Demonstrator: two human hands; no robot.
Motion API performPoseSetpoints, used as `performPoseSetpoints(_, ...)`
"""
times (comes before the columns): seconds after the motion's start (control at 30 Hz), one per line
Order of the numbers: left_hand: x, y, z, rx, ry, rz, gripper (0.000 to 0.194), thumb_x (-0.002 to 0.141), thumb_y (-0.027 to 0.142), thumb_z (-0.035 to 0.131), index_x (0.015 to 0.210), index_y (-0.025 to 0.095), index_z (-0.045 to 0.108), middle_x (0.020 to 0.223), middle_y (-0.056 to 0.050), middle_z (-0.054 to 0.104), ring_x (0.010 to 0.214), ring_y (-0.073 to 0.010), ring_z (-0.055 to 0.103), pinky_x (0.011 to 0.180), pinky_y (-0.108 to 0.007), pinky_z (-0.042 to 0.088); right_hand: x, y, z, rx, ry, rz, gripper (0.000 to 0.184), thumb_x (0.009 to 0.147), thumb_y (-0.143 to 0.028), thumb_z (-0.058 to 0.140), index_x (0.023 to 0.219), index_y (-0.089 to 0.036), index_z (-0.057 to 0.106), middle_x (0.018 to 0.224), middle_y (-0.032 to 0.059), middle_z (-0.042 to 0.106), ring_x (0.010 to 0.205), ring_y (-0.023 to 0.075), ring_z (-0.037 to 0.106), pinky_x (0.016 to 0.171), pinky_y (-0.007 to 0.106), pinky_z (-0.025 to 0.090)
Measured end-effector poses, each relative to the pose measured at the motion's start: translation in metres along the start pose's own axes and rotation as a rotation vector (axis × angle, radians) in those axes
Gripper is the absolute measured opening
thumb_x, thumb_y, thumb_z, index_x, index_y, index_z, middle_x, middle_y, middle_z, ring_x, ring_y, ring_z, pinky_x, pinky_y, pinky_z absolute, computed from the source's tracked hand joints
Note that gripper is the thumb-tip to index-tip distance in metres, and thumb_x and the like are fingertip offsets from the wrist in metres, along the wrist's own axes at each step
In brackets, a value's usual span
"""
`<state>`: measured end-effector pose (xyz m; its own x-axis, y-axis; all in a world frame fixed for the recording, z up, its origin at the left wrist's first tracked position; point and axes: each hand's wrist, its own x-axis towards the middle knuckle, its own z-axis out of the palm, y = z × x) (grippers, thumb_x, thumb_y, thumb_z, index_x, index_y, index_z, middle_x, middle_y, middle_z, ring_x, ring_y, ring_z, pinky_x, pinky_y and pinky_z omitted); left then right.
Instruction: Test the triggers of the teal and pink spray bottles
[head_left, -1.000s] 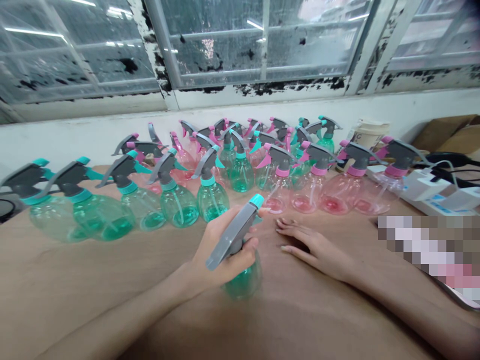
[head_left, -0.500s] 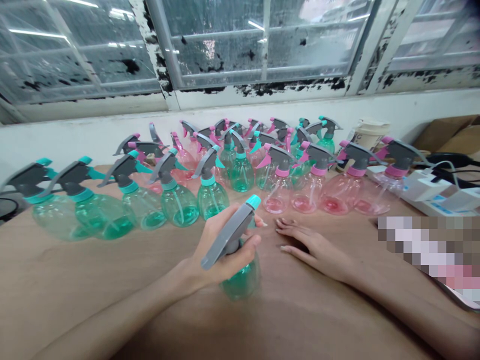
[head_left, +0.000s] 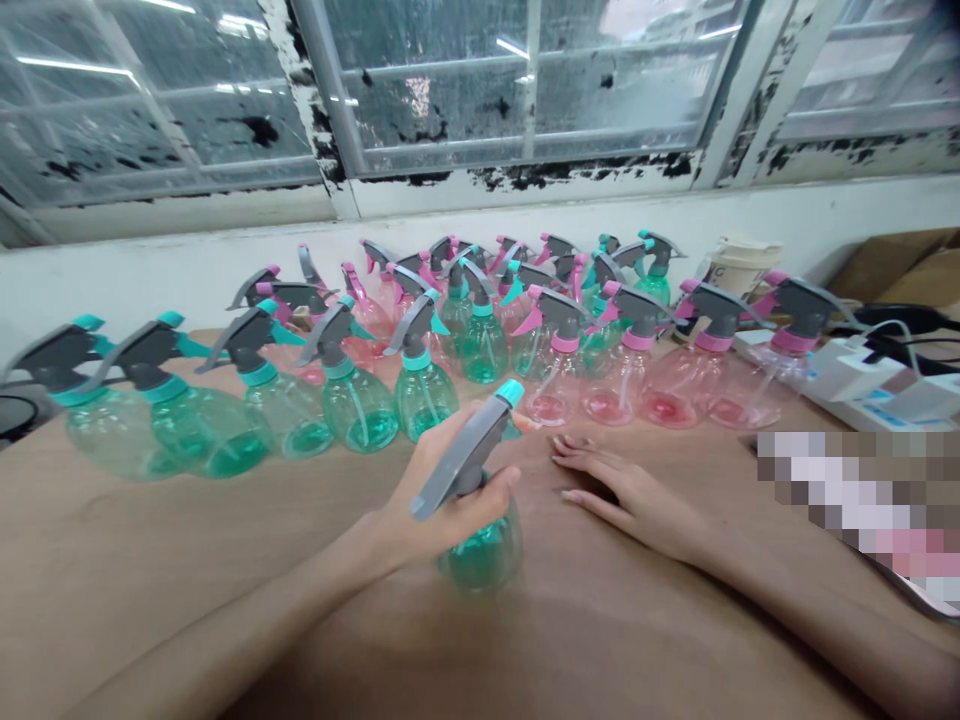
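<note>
My left hand (head_left: 442,500) is wrapped round the neck of a green spray bottle (head_left: 484,555) with a grey trigger head and a turquoise nozzle. The bottle is upright in front of me, with green liquid inside; its collar and trigger are hidden by my fingers. To its right, my right hand (head_left: 626,490) lies palm down on the wooden table (head_left: 300,620), fingers stretched out and holding nothing. Beyond my left hand stands a row of green spray bottles (head_left: 361,410). Pink spray bottles (head_left: 611,395) stand past my right fingertips.
More pink and green bottles (head_left: 482,345) crowd the back of the table by the wall. At right are a white power strip (head_left: 862,385) with plugs and cables, a white tub (head_left: 739,265) and a cardboard box (head_left: 907,265). A blurred-out object (head_left: 862,500) lies near the right edge.
The held spray bottle has shifted very slightly up and to the right, and its head has tilted a little, with my left hand still round it. My right hand has not moved.
</note>
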<state>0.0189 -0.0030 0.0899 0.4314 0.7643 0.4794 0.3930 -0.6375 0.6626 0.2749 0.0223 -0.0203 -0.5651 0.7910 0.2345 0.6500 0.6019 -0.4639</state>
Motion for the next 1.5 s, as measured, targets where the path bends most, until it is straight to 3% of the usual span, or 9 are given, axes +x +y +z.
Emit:
performPoseSetpoints(0.33,-0.0063,-0.0036,0.0058,-0.071,-0.031,-0.044,0.039,0.083,0.025,0.053,0.121,0.023,0.054,0.088,-0.002,0.065,0.052,-0.0107,0.053,0.060,-0.029,0.053,0.0008,-0.0015,-0.0017,-0.004,-0.013,0.000,0.050,0.096,-0.049,0.044,0.137,-0.020,0.049,0.148,0.0077,0.045,0.138,0.0237,0.038,0.114,0.047,0.035)
performPoseSetpoints(0.53,-0.0033,-0.0001,0.0054,-0.172,-0.008,-0.066,0.033,0.080,0.025,0.057,0.112,0.020,0.055,0.097,-0.006,0.064,0.074,-0.0165,0.063,0.069,-0.030,0.056,0.0004,-0.0020,-0.0017,0.014,-0.001,-0.002,0.049,0.095,-0.048,0.045,0.137,-0.022,0.049,0.148,0.0077,0.045,0.138,0.0249,0.039,0.114,0.049,0.034)
performPoseSetpoints(0.73,-0.0042,-0.0020,0.0058,-0.139,-0.004,-0.062,0.030,0.079,0.025,0.059,0.109,0.021,0.055,0.089,-0.003,0.064,0.072,-0.0169,0.064,0.065,-0.030,0.056,-0.0003,-0.0012,-0.0007,0.057,0.041,-0.017,0.047,0.094,-0.045,0.050,0.137,-0.027,0.050,0.146,0.0061,0.047,0.136,0.0268,0.041,0.111,0.051,0.037)
performPoseSetpoints(0.9,-0.0039,-0.0047,0.0053,-0.101,-0.001,-0.008,0.030,0.080,0.021,0.059,0.110,0.022,0.056,0.097,-0.004,0.064,0.078,-0.0171,0.063,0.069,-0.030,0.055,-0.0002,0.0001,-0.0001,0.049,0.025,-0.010,0.048,0.094,-0.046,0.049,0.138,-0.026,0.049,0.147,0.0061,0.046,0.137,0.0264,0.041,0.112,0.050,0.036)
performPoseSetpoints(1.07,-0.0054,-0.0079,0.0069,-0.097,-0.013,-0.032,0.021,0.082,0.021,0.059,0.101,0.023,0.053,0.090,-0.001,0.062,0.058,-0.0116,0.057,0.060,-0.026,0.052,-0.0003,0.0026,0.0016,0.036,0.015,-0.012,0.048,0.094,-0.046,0.049,0.136,-0.024,0.050,0.147,0.0063,0.046,0.137,0.0260,0.040,0.113,0.050,0.035)
performPoseSetpoints(1.23,-0.0052,-0.0040,0.0051,-0.114,-0.010,-0.048,0.010,0.082,0.024,0.058,0.085,0.023,0.049,0.076,0.002,0.054,0.055,-0.0113,0.055,0.051,-0.023,0.047,-0.0006,0.0034,0.0022,0.040,0.030,-0.021,0.047,0.094,-0.045,0.050,0.137,-0.026,0.050,0.147,0.0062,0.047,0.137,0.0266,0.040,0.112,0.051,0.036)
performPoseSetpoints(1.5,0.0007,-0.0020,0.0034,-0.027,0.004,-0.020,0.019,0.080,0.027,0.059,0.099,0.022,0.054,0.075,0.002,0.056,0.054,-0.0122,0.050,0.052,-0.025,0.046,-0.0008,0.0046,0.0019,0.052,0.030,-0.027,0.048,0.094,-0.045,0.050,0.138,-0.028,0.048,0.147,0.0052,0.047,0.137,0.0268,0.041,0.112,0.051,0.036)
